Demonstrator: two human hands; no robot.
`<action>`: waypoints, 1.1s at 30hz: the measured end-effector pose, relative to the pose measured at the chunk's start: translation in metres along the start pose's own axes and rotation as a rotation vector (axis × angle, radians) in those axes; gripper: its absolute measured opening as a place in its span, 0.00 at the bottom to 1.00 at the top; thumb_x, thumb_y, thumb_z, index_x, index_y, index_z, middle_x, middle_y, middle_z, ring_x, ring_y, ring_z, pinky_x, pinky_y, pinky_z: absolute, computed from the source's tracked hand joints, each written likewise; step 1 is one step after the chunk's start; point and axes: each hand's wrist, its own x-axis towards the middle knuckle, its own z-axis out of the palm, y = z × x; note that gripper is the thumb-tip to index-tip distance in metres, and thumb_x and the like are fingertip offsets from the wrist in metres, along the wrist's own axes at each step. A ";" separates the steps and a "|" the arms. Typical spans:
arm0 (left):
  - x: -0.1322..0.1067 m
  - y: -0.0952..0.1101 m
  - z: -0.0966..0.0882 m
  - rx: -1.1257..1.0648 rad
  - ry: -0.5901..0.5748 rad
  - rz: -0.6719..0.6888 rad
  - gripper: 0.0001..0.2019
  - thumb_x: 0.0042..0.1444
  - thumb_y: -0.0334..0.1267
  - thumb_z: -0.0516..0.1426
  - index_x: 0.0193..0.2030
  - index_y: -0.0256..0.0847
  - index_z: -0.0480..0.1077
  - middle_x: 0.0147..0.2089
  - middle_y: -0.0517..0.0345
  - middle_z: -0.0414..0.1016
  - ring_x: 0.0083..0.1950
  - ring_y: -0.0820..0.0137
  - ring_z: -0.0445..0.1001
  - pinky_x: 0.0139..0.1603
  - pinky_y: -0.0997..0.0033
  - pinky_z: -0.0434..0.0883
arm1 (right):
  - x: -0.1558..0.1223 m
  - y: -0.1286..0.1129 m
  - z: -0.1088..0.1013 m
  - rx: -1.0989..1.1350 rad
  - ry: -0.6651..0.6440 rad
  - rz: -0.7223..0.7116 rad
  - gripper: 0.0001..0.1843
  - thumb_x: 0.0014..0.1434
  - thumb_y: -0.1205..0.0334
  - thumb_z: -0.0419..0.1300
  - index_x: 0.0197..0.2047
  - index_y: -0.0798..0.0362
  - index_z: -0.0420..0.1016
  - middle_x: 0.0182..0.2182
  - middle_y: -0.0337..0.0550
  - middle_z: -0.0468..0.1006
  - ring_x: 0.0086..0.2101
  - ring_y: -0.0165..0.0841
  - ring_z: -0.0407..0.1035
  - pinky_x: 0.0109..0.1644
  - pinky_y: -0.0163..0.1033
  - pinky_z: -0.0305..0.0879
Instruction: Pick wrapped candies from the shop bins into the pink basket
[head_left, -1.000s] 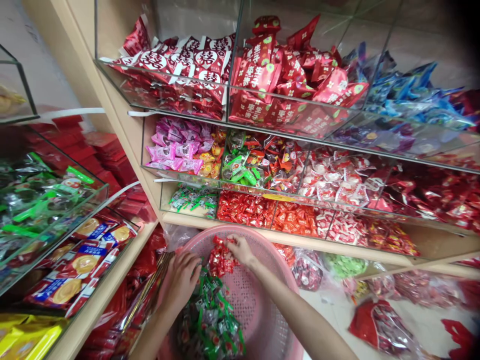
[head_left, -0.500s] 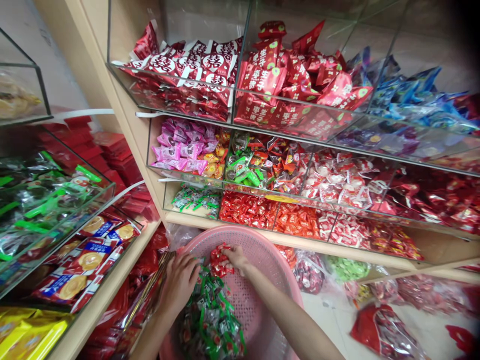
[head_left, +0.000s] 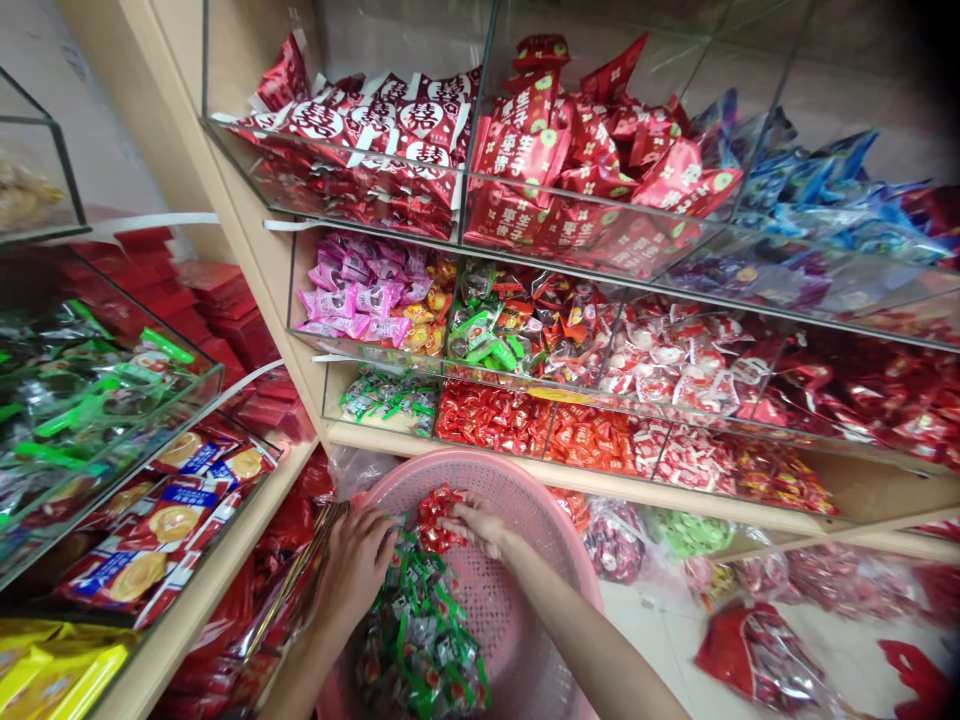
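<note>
A pink perforated plastic basket (head_left: 555, 505) stands on the floor below the shelves. Inside it, small candies in clear and green wrappers (head_left: 424, 630) fill the left side, and a small heap of red-wrapped candies (head_left: 436, 515) lies at the back. My left hand (head_left: 358, 555) is over the basket's left rim with its fingers bent inward, seemingly gripping it; the fingertips are beside the green-wrapped candies. At the red heap's right edge is my right hand (head_left: 480, 525), fingers loosely apart and touching the red candies. Its underside is hidden.
Ahead, shelf bins hold pink packets (head_left: 360, 295), red candies (head_left: 491, 415) and large red packets (head_left: 525, 150). A left-hand shelf holds cookie packs (head_left: 161, 525). Bagged candies (head_left: 772, 660) lie on the floor at right, and red bags (head_left: 240, 600) are left of the basket.
My right hand's fingers have spread somewhat at the red candies. My left hand stays at the basket's rim. The view has shifted slightly.
</note>
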 end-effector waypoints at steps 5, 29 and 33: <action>-0.001 -0.003 0.002 0.008 0.001 0.004 0.11 0.59 0.40 0.49 0.41 0.46 0.73 0.46 0.56 0.76 0.53 0.62 0.69 0.58 0.53 0.55 | 0.014 0.015 0.005 -0.121 0.001 -0.021 0.12 0.46 0.66 0.64 0.33 0.52 0.64 0.25 0.33 0.77 0.24 0.28 0.74 0.33 0.34 0.72; -0.001 0.000 0.001 0.008 -0.010 -0.006 0.11 0.59 0.40 0.50 0.41 0.45 0.73 0.46 0.56 0.76 0.52 0.62 0.69 0.56 0.56 0.57 | 0.035 0.043 0.008 -0.374 0.016 -0.111 0.15 0.48 0.68 0.58 0.40 0.50 0.60 0.13 0.26 0.67 0.18 0.31 0.69 0.25 0.35 0.67; -0.001 -0.001 0.002 0.010 -0.007 -0.006 0.11 0.58 0.40 0.50 0.41 0.45 0.73 0.46 0.56 0.76 0.52 0.62 0.69 0.57 0.55 0.57 | 0.041 0.043 0.006 -0.488 0.007 -0.222 0.13 0.50 0.68 0.57 0.41 0.52 0.63 0.13 0.27 0.67 0.16 0.30 0.66 0.21 0.33 0.63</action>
